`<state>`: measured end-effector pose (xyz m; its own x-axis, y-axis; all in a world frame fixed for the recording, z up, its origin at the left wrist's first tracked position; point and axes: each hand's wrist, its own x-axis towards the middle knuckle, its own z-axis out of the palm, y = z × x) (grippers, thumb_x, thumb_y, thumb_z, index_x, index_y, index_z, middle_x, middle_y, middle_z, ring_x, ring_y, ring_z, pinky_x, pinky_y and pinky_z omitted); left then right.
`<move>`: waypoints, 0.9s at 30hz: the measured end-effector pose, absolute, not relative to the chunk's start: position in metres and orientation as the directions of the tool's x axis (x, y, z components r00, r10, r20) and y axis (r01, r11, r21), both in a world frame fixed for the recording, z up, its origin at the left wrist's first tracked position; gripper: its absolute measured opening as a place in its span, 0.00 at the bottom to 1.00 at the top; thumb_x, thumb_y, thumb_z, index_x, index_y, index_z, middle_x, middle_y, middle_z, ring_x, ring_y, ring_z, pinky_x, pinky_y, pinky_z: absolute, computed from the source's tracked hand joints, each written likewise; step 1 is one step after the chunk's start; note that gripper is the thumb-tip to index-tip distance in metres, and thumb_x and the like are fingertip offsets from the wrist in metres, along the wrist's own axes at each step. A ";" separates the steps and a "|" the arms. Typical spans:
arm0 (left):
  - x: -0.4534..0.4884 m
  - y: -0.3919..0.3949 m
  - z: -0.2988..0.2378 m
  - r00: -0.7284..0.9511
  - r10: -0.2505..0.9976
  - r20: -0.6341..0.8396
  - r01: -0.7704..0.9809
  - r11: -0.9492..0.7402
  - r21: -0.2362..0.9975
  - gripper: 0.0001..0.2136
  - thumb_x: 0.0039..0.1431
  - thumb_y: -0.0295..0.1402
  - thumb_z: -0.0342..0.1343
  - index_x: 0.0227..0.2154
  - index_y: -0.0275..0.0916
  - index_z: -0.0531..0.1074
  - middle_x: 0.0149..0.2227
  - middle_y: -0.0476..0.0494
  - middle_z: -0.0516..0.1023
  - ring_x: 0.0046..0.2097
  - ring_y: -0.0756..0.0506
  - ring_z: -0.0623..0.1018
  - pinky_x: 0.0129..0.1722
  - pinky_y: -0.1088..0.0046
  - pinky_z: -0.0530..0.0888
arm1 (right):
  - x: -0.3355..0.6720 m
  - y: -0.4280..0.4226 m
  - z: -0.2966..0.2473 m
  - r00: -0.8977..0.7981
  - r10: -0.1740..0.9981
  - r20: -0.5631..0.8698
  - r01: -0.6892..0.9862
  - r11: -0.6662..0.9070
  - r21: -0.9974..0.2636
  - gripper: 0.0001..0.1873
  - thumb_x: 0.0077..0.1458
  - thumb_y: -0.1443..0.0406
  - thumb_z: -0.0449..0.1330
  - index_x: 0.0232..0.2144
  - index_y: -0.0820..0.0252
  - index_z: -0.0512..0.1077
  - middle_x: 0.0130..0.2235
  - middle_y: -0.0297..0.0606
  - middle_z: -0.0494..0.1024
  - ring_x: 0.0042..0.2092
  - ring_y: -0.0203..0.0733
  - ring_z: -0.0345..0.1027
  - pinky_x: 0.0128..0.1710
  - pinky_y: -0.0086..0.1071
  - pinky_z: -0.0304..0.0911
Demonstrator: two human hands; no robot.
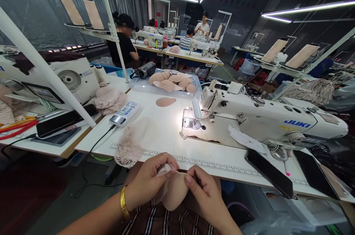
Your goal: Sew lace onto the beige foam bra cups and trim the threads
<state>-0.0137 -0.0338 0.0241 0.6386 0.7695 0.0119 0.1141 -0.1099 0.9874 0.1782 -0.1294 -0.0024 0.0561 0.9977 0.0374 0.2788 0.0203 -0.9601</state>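
Over my lap, just below the table's front edge, both hands grip a beige bra cup (175, 192) by its upper rim. My left hand (151, 175) pinches the left side, where a bit of pale lace (165, 168) shows between thumb and fingers. On the right side, my right hand (203, 187) presses its thumb against the rim, with its fingers behind. A pale lace piece (129, 148) lies near my left hand and hangs over the table edge. Farther in, a flat beige pad (165, 101) rests on the white tabletop (158, 131).
A JUKI sewing machine (263, 116) with its lamp on fills the right of the table. Phones (269, 172) lie at the front right. A plastic tray (138, 89) of beige pads stands at the back, beside a camcorder (145, 70). A cabled white device (126, 114) lies left. Co-workers sit beyond.
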 end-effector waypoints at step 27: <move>-0.010 -0.052 0.027 0.585 0.811 0.020 0.205 -0.172 0.964 0.15 0.71 0.48 0.51 0.38 0.41 0.71 0.29 0.51 0.74 0.30 0.47 0.70 0.30 0.74 0.68 | 0.167 -0.130 0.007 0.221 0.896 0.386 0.485 0.242 -0.840 0.09 0.68 0.58 0.60 0.46 0.54 0.73 0.35 0.34 0.73 0.35 0.40 0.70 0.33 0.30 0.66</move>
<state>-0.0103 -0.0523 0.0269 0.5846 0.8111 0.0197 0.2055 -0.1715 0.9635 0.1668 -0.1300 0.0071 0.2206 0.8959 0.3856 0.4852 0.2422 -0.8402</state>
